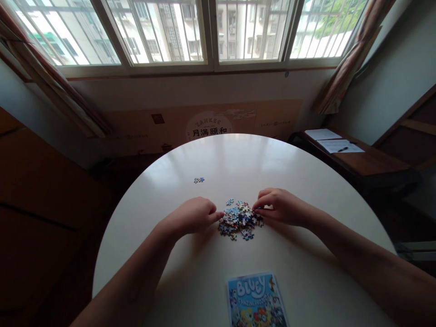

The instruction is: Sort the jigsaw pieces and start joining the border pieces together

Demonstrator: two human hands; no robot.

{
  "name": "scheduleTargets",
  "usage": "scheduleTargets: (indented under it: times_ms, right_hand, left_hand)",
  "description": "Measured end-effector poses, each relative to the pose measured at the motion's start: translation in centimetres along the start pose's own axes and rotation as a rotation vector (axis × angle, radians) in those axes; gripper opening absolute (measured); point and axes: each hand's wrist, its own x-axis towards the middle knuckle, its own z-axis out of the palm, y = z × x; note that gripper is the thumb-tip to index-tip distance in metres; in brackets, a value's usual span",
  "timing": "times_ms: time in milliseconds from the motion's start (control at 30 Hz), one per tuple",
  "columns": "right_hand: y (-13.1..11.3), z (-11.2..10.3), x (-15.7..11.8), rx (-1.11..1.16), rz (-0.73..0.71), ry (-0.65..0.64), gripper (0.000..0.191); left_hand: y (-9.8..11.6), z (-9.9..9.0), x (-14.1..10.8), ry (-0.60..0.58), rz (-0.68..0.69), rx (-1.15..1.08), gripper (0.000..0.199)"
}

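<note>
A heap of small jigsaw pieces [239, 219] lies on the round white table [163, 172]. My left hand [195, 215] is at the heap's left edge, its index finger stretched out against the pieces and the other fingers curled in. On the right side of the heap, my right hand [278, 206] has thumb and fingers pinched together at the edge pieces; what is between the fingertips is too small to make out. Two or so joined pieces [199, 180] lie apart, farther back and to the left. One small group [230, 201] sits just behind the heap.
A blue picture card reading "Bluey" [255, 299] lies near the front of the table. To the right stands a brown wooden desk [374, 159] with papers [335, 146] and a pen. Windows and curtains are beyond the table.
</note>
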Motion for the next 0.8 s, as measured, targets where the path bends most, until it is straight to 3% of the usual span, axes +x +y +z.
scheduleTargets:
  times_ms: [167, 233, 367, 467, 633, 800]
  right_hand:
    - [0.0, -0.3, 0.1, 0.022, -0.02, 0.124, 0.018]
    - [-0.1, -0.4, 0.1, 0.045, -0.033, 0.202, 0.018]
    - [-0.9, 0.0, 0.2, 0.109, -0.054, 0.375, 0.012]
    - [-1.9, 0.7, 0.2, 0.133, -0.078, 0.448, 0.008]
    - [-3.0, 1.6, 0.4, 0.161, -0.142, 0.483, 0.006]
    - [-2.9, 2.2, 0.5, 0.18, -0.145, 0.482, 0.005]
  left_hand:
    - [-0.2, -0.2, 0.1, 0.034, 0.05, 0.015, 0.047]
    - [-0.1, -0.4, 0.1, 0.145, 0.119, 0.028, 0.043]
    - [1.1, -0.2, -0.1, 0.478, 0.229, -0.09, 0.023]
    - [2.5, 0.5, -0.3, 0.629, 0.319, -0.203, 0.019]
    - [4.0, 1.9, -0.1, 0.664, 0.434, -0.28, 0.019]
    - [3.8, 2.3, 0.3, 0.643, 0.401, -0.326, 0.021]
